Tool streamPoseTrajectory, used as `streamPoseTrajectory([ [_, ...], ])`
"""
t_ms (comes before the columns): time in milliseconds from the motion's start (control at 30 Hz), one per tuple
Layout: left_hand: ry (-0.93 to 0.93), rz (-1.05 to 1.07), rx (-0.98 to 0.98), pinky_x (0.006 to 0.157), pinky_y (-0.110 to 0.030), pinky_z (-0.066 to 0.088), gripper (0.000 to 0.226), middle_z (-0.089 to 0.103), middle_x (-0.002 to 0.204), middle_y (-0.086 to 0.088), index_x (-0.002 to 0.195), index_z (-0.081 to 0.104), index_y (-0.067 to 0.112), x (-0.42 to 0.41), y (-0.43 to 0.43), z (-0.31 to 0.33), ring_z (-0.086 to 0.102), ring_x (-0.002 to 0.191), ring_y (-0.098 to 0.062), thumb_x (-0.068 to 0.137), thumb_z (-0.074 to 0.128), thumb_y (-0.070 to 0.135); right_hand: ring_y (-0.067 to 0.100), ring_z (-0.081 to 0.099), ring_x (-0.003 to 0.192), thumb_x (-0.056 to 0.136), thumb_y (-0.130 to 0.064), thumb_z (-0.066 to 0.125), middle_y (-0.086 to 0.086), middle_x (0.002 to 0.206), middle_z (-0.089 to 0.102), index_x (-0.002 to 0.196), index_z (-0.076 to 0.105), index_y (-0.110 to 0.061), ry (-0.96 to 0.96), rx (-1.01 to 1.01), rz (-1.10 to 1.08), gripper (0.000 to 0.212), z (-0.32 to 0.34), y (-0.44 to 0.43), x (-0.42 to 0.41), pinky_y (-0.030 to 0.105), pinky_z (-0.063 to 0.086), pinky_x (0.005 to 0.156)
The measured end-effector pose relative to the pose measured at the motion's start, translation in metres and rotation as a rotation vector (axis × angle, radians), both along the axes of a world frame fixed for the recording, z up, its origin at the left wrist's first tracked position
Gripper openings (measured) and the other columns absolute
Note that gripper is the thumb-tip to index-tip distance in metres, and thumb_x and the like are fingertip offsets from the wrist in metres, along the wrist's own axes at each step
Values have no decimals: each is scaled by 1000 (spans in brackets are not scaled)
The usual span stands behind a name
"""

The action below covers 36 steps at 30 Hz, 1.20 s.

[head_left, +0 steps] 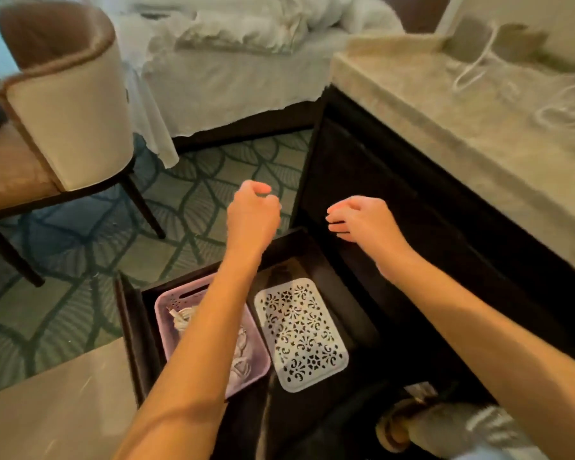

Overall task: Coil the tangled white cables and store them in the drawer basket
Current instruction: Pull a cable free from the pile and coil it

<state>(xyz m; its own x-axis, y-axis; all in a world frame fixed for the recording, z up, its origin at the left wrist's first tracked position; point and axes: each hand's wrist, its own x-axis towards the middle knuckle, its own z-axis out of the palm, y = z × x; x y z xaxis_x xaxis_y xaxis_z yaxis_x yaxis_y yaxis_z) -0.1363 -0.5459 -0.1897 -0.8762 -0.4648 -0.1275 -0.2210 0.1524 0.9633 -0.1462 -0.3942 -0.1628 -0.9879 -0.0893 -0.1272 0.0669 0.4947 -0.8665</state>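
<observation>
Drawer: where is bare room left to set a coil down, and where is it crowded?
Free: dark drawer floor between the white patterned tray and the far wall; marble top left of the loose cables. Crowded: pink basket, coils under the left forearm.

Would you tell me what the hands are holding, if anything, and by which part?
Nothing is held: the left hand is curled, the right hand loosely curled, both empty.

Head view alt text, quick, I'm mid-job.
Left hand and right hand, both empty, are raised beyond an open dark drawer holding a lilac basket of coiled white cables beside a white patterned tray. Loose white cables lie on the marble countertop, upper right.
</observation>
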Motion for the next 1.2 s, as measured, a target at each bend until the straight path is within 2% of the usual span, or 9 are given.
streamPoseTrajectory([
  [67,80,-75,-90,87,-45,51,16,67,98,-8,81,53,29,-2,20,32,63,93,-30,83,45,15,14,67,85,91,-13,51,5,92,69,82,65,-15,73,-27,-31,17,33,17,10,33,53,84],
  [167,191,-173,-174,86,-45,51,21,67,97,-8,70,51,30,0,56,76,63,94,-31,85,46,16,16,66,84,93,-10,48,9,92,69,78,62,-15,164,-99,-124,21,80,48,30,30,54,79],
  [367,333,-365,-221,88,-43,51,12,66,94,-5,85,59,22,19,135,146,63,90,-25,88,47,22,17,67,82,91,-4,47,8,91,68,83,64,-12,369,-205,-313,20,138,126,71,29,53,79],
  [567,434,-629,-267,85,-47,52,19,66,87,-12,73,56,19,46,234,183,63,85,-29,90,49,14,15,61,71,88,1,48,5,78,64,75,62,-14,433,-255,-461,24,164,212,114,26,50,69],
  [700,459,-752,-313,85,-45,52,16,67,91,-15,84,64,9,63,299,191,63,88,-32,89,50,15,14,60,67,88,1,48,5,77,62,77,61,-12,446,-272,-562,22,174,265,146,20,47,60],
  [900,526,-981,-394,84,-42,52,16,69,93,-15,91,66,4,107,400,202,65,88,-30,88,52,13,14,59,63,87,2,48,3,73,60,82,62,-7,428,-247,-789,18,173,357,204,23,44,60],
  [967,543,-1083,-417,85,-39,52,16,68,96,-17,93,66,3,121,428,203,65,91,-31,88,52,8,14,58,62,87,2,47,3,71,59,76,61,-10,397,-230,-869,21,168,386,222,24,44,59],
  [1100,578,-1211,-557,84,-31,47,20,66,104,-15,101,67,2,133,469,195,61,101,-28,87,52,2,13,50,58,87,2,46,5,66,53,72,58,-12,330,-176,-1006,23,160,433,246,22,39,54],
  [1200,589,-1240,-694,89,-30,44,24,63,113,-10,107,66,8,129,487,182,57,108,-24,84,59,7,14,47,56,86,4,45,6,63,50,69,56,-11,258,-131,-1046,25,151,455,250,22,38,51],
])
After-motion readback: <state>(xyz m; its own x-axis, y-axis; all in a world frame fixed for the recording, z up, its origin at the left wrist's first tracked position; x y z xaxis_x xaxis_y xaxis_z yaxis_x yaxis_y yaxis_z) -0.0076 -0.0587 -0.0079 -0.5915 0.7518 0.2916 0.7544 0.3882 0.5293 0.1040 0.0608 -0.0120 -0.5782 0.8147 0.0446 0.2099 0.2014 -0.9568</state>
